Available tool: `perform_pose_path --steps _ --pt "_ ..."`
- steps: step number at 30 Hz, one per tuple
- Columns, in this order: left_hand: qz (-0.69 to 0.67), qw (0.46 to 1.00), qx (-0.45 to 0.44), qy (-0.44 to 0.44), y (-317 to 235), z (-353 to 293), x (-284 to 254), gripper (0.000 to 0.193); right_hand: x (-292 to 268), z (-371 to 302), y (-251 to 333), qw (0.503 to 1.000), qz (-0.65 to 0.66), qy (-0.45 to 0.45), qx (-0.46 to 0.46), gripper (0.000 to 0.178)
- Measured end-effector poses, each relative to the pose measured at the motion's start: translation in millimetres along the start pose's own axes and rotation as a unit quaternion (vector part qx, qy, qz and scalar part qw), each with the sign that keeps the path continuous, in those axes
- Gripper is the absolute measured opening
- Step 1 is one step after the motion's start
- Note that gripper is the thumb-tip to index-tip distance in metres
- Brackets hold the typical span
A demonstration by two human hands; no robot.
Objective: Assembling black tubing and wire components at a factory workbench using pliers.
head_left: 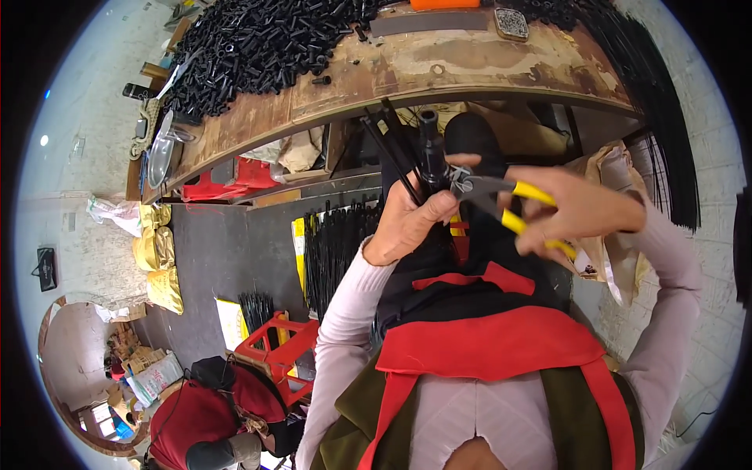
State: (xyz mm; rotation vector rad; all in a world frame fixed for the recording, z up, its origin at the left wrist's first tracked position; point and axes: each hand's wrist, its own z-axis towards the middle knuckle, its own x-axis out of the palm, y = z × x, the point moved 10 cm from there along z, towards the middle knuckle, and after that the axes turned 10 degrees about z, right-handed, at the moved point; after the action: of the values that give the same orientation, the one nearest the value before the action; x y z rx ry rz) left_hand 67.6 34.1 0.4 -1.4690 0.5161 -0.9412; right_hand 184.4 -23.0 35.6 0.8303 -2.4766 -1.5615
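Observation:
My left hand [409, 223] is closed round a black tubular piece [431, 153] with a round open top, held upright over my lap. Thin black rods [385, 145] fan out beside the tube, in the same grip. A small cluster of silvery metal bits [460, 180] sits against its right side, by my left thumb. In my right hand [576, 205] is a pair of pliers [517, 221] with yellow handles and grey jaws. The jaws reach the metal bits; whether they clamp them I cannot tell. My right fingers are wrapped round the handles.
Ahead is a worn wooden bench [439, 63] bearing a heap of black tubular parts [266, 43] and a small tin [511, 23]. Long black rods [658, 102] hang at its right. More rods [345, 251] stand at left, near a red plastic stool [274, 345] and another person [211, 415].

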Motion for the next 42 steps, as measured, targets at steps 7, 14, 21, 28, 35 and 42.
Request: perform_pose_path --steps 7,14,21,28,35,42 --pt "0.03 0.999 -0.009 -0.022 7.1 6.4 0.4 0.057 -21.4 -21.2 26.6 0.907 -0.293 -0.204 -0.224 0.042" --pt "0.012 1.0 -0.014 0.017 7.8 1.0 -0.9 0.058 26.8 -3.0 -43.0 0.973 0.229 -0.023 0.018 0.046" --pt "0.046 0.997 -0.035 0.047 8.7 3.5 7.7 0.056 34.3 -10.6 -36.7 0.974 0.224 -0.003 -0.033 0.05" --pt "0.055 0.998 0.005 0.021 1.9 7.8 14.5 0.05 70.8 -29.1 -46.7 0.752 0.572 0.247 0.215 0.069" --pt "0.02 0.999 0.018 0.036 12.2 7.3 4.3 0.038 27.2 -8.9 -41.3 0.951 0.308 -0.003 0.007 0.058" --pt "0.027 0.999 0.01 0.015 16.9 19.2 6.7 0.035 -12.5 -18.0 1.5 0.979 0.134 0.031 0.153 0.053"
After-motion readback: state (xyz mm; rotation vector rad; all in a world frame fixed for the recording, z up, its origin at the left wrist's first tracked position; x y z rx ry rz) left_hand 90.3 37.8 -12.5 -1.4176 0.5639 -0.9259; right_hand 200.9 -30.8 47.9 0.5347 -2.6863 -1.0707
